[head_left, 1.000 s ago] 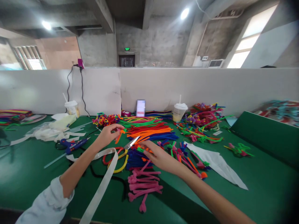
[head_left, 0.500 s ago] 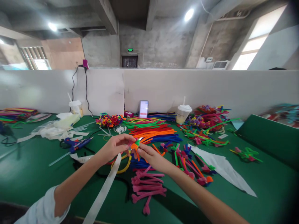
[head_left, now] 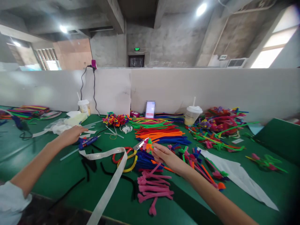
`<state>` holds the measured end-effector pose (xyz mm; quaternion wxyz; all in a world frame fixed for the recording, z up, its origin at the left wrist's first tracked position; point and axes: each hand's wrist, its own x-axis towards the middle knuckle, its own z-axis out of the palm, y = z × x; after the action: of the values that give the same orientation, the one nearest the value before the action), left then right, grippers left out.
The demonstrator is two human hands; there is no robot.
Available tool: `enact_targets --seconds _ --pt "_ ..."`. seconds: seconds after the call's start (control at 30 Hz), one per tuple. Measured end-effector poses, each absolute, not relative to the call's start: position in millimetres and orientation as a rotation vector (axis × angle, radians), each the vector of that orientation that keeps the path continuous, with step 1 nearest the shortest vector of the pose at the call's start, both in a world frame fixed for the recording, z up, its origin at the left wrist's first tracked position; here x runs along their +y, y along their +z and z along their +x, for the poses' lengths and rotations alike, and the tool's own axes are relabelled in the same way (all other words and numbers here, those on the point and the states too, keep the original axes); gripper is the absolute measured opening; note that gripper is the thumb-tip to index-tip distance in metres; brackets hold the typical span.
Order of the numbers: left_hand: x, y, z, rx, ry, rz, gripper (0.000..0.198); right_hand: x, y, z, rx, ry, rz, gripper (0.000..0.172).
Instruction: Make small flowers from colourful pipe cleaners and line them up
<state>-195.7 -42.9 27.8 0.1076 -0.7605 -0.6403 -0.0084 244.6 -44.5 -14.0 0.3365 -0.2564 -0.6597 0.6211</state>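
Left hand (head_left: 69, 136) has left the flower: now open, well left of the scissors (head_left: 140, 145), near the blue glue gun (head_left: 87, 142). Right hand (head_left: 167, 157) alone pinches the pipe-cleaner flower (head_left: 147, 145), just beside the scissors' blade tips.

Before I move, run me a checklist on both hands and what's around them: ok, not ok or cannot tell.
Right hand grip on the pipe-cleaner flower: ok, the fingers hold it.
Left hand free: ok, it appears to hold nothing.
Glue gun within reach of the left hand: ok, it lies just past the fingertips.
Glue gun hot: cannot tell.
Scissors blades away from the flower: not ok, the open blades sit right beside it.
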Motion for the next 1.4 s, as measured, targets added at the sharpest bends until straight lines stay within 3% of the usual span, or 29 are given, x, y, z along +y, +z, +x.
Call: enact_targets --seconds 0.17,0.43,0.93,1.4 --pt "-42.4 -0.3 -233.6 -1.787 0.237 -2.287 0.057 -42.2 -18.2 245.9 -1.526 1.727 -0.731 0.032" --pt "-38.6 -7.6 -232.3 -1.678 0.288 -2.315 0.048 -35.4 -19.6 253.6 -1.46 1.786 -0.713 0.022" --pt "-71.3 43.8 -184.2 -1.185 0.149 -2.076 0.029 -33.1 -21.9 258.3 -1.609 1.562 -0.794 0.025" --pt "-80.7 57.1 -77.9 -0.751 -0.012 -2.24 0.036 -24.5 -17.8 255.1 -1.471 1.571 -0.787 0.024"
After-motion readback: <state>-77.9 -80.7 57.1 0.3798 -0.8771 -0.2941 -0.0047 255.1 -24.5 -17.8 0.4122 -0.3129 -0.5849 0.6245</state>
